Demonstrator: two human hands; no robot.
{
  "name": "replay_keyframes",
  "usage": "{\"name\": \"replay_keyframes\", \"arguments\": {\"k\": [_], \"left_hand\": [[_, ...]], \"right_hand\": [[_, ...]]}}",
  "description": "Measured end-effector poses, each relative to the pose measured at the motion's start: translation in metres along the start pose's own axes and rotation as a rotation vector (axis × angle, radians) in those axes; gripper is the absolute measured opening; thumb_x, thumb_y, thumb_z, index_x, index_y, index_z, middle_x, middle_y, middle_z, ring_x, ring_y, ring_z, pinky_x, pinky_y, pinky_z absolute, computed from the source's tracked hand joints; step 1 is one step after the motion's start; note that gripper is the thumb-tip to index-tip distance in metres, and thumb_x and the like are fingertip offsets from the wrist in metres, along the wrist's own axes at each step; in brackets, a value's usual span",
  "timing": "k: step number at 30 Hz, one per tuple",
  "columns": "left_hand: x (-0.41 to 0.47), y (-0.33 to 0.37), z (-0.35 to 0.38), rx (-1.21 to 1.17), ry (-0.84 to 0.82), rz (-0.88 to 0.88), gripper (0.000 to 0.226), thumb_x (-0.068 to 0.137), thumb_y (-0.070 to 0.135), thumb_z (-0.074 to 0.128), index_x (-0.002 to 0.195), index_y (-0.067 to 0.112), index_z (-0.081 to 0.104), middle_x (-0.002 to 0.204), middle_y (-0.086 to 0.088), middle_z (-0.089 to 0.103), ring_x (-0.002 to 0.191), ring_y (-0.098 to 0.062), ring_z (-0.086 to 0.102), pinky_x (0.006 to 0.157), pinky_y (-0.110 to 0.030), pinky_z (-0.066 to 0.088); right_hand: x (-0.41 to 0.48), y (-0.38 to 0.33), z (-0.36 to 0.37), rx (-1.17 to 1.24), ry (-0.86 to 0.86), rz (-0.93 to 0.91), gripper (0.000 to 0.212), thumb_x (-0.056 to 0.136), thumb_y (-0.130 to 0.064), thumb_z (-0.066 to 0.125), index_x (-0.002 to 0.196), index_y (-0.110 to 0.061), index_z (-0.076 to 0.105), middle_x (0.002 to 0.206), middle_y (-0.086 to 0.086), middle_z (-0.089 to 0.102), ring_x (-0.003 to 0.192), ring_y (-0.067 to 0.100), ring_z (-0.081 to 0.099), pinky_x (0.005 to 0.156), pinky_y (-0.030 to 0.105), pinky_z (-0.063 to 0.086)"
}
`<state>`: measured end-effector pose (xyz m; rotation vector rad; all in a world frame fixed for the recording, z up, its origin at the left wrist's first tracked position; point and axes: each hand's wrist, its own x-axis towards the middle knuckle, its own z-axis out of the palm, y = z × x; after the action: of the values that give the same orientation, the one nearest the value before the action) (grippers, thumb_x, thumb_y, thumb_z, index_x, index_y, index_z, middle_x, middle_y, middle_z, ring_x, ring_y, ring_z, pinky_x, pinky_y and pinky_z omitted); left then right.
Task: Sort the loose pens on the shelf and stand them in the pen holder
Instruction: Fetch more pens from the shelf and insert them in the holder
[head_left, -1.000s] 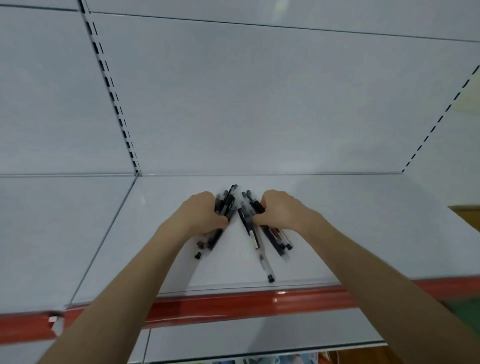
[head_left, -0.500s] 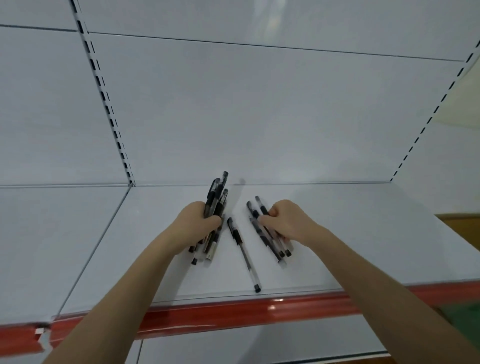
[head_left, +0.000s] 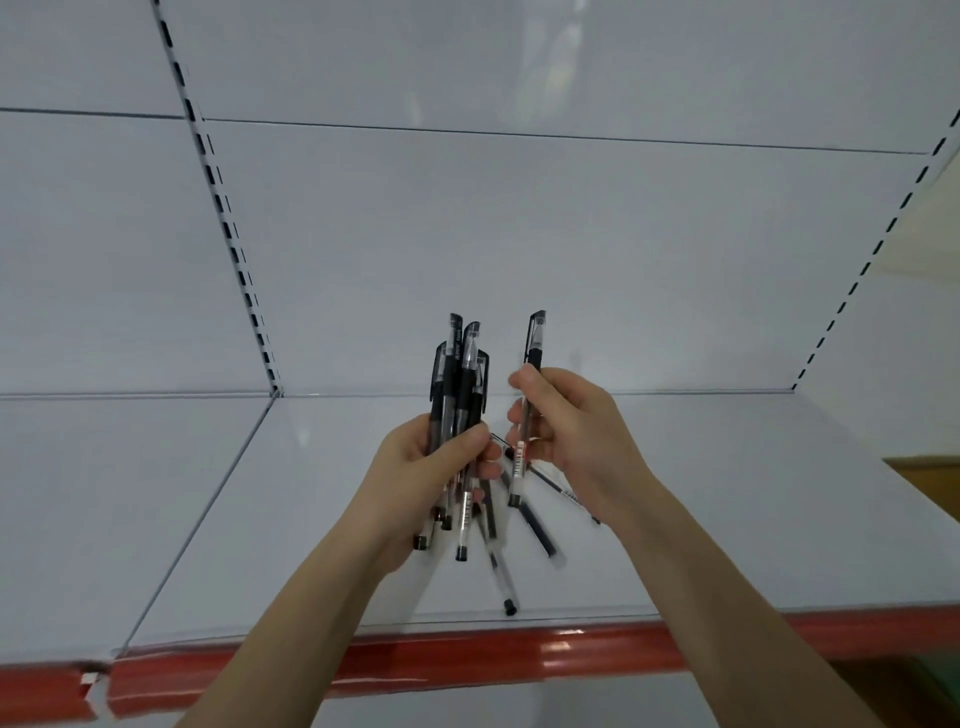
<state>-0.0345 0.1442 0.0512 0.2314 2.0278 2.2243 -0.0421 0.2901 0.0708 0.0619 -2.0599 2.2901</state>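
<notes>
Half a second ago both hands were low on the shelf, each over some pens. Now both have come up. The left hand (head_left: 431, 467) has lifted a bunch of pens (head_left: 460, 374), and the right hand (head_left: 571, 441) has picked up a single pen (head_left: 532, 358).

In the head view, the left hand is wrapped tight round the bunch, black caps pointing up. The bottom ends are not level; some hang lower than others. The right hand pinches the single pen near its middle, cap up too, just beside the bunch but not touching it. A few loose pens (head_left: 537, 530) lie crossed on the white shelf (head_left: 727, 493) under the hands. One is close to the red strip (head_left: 467, 660) at the front edge. The pen holder is not in sight.

The step looks like adding pens to the bunch one by one. To do it well, I think the right hand should slide its pen in with the cap facing the same way as the others. The left hand should loosen only a little, so none slip out. Tapping the ends on the shelf would make them even. The pen near the front edge might roll off, so it is a good one to take next.
</notes>
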Motion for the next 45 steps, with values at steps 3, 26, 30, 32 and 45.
{"name": "replay_keyframes", "arguments": {"k": [3, 26, 30, 32, 45], "left_hand": [[-0.016, 0.004, -0.001, -0.071, 0.006, 0.02, 0.012, 0.089, 0.016, 0.055, 0.094, 0.009, 0.064, 0.081, -0.007, 0.071, 0.073, -0.017, 0.069, 0.059, -0.02, 0.054], [-0.234, 0.015, -0.318, 0.079, 0.69, 0.095, 0.007, 0.089, 0.013, 0.056, 0.084, 0.009, 0.058, 0.058, 0.003, 0.063, 0.053, -0.008, 0.061, 0.047, -0.021, 0.048], [-0.309, 0.017, -0.406, 0.058, 0.825, 0.006, 0.007, 0.089, 0.014, 0.056, 0.09, 0.007, 0.057, 0.068, -0.008, 0.061, 0.048, -0.011, 0.058, 0.043, -0.023, 0.046], [-0.339, 0.019, -0.438, 0.019, 0.907, -0.007, 0.007, 0.09, 0.013, 0.056, 0.093, 0.007, 0.056, 0.069, -0.009, 0.061, 0.048, -0.012, 0.057, 0.044, -0.025, 0.046], [-0.408, 0.015, -0.622, -0.016, 1.158, -0.018, 0.015, 0.089, 0.019, 0.055, 0.094, 0.005, 0.056, 0.064, -0.007, 0.059, 0.044, -0.006, 0.057, 0.04, -0.015, 0.044]], "right_hand": [[-0.004, 0.001, 0.016, -0.011, -0.063, -0.099, 0.02, 0.09, -0.027, 0.055, 0.088, -0.008, 0.063, 0.066, -0.001, 0.059, 0.064, 0.013, 0.058, 0.057, 0.021, 0.05], [-0.061, 0.031, 0.367, -0.08, -0.402, -0.192, 0.007, 0.09, -0.012, 0.056, 0.09, -0.019, 0.057, 0.081, 0.003, 0.066, 0.057, 0.009, 0.068, 0.059, 0.019, 0.056], [-0.073, 0.051, 0.47, -0.193, -0.465, -0.25, 0.007, 0.089, -0.014, 0.056, 0.094, -0.019, 0.054, 0.085, 0.004, 0.066, 0.061, 0.013, 0.069, 0.061, 0.021, 0.054], [-0.079, 0.062, 0.517, -0.236, -0.507, -0.266, 0.01, 0.089, -0.014, 0.056, 0.098, -0.017, 0.054, 0.084, 0.003, 0.064, 0.061, 0.013, 0.068, 0.061, 0.022, 0.053], [-0.061, 0.111, 0.78, -0.326, -0.727, -0.362, 0.006, 0.091, -0.014, 0.052, 0.095, -0.013, 0.048, 0.085, 0.007, 0.06, 0.066, 0.014, 0.066, 0.067, 0.033, 0.053]]}}
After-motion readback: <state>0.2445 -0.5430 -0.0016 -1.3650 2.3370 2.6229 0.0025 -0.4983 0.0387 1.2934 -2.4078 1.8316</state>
